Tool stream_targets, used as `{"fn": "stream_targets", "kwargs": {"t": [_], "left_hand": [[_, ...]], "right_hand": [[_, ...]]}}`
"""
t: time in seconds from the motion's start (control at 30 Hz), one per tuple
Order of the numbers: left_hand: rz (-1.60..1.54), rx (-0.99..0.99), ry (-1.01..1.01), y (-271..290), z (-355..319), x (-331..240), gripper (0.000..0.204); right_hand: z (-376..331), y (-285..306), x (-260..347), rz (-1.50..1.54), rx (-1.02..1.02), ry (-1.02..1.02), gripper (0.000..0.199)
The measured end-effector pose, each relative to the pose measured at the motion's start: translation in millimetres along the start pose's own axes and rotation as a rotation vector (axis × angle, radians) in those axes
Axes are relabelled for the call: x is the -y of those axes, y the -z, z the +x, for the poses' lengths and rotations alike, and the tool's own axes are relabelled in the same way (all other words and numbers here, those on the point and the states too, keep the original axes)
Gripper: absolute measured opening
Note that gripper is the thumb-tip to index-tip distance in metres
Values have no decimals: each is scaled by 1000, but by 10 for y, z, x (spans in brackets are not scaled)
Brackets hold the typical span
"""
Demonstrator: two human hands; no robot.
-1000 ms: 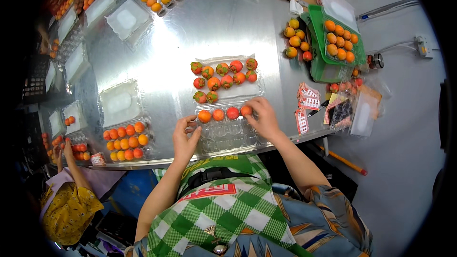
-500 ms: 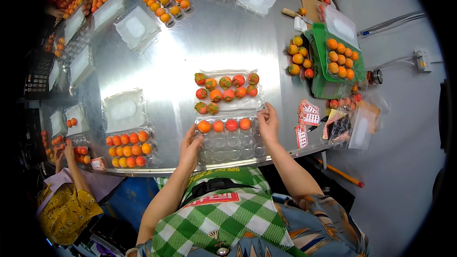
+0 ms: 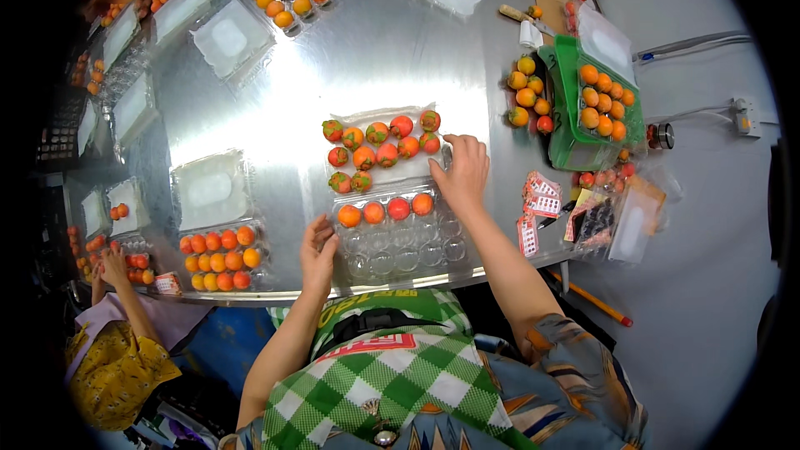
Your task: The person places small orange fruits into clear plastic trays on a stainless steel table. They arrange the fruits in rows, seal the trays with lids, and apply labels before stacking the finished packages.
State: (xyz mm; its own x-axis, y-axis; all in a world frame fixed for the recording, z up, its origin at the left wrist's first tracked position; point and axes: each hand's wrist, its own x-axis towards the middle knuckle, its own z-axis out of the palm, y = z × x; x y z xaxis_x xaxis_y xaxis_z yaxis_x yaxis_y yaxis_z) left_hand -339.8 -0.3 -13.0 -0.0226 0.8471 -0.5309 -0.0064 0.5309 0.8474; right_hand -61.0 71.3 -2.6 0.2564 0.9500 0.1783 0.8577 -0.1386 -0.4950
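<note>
In front of me lies an opened clear plastic clamshell tray. Its cupped half [image 3: 407, 260] holds a row of several orange persimmons [image 3: 374, 212] in the cups farthest from me; the nearer cups hold none. On the white-padded lid [image 3: 408, 173] sit several more persimmons [image 3: 364, 157], many with green leafy caps showing. My right hand [image 3: 463, 175] is at the lid's right edge, thumb and fingers apart, close to the end persimmon [image 3: 429, 142]. Beside the tray's left edge, my left hand [image 3: 317, 254] has loosely bent fingers with a gap from the thumb. Neither hand holds anything.
A filled persimmon tray [image 3: 220, 260] stands to the left. Loose persimmons [image 3: 525, 97] and a green crate [image 3: 567, 146] are at the right, with sticker sheets [image 3: 542, 196] nearer. A knife [image 3: 523, 18] lies behind. Another person's hands [image 3: 112, 267] work at far left.
My right hand has moved from the tray's right side up beside the lid. The tray sits slightly farther left and turned a little. My left hand has shifted slightly left.
</note>
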Motion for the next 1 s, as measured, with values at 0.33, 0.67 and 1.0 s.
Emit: {"fn": "stream_targets", "kwargs": {"t": [0.33,0.67,1.0], "left_hand": [[52,-2,-101,-169,-51,-396,39],[0,266,-237,-627,-53,-604,38],[409,201,-678,-578,-153,-643,48]], "right_hand": [[-8,-42,131,297,124,-6,37],[-545,328,729,741,413,49,37],[-636,312,752,1425,659,-511,36]]}}
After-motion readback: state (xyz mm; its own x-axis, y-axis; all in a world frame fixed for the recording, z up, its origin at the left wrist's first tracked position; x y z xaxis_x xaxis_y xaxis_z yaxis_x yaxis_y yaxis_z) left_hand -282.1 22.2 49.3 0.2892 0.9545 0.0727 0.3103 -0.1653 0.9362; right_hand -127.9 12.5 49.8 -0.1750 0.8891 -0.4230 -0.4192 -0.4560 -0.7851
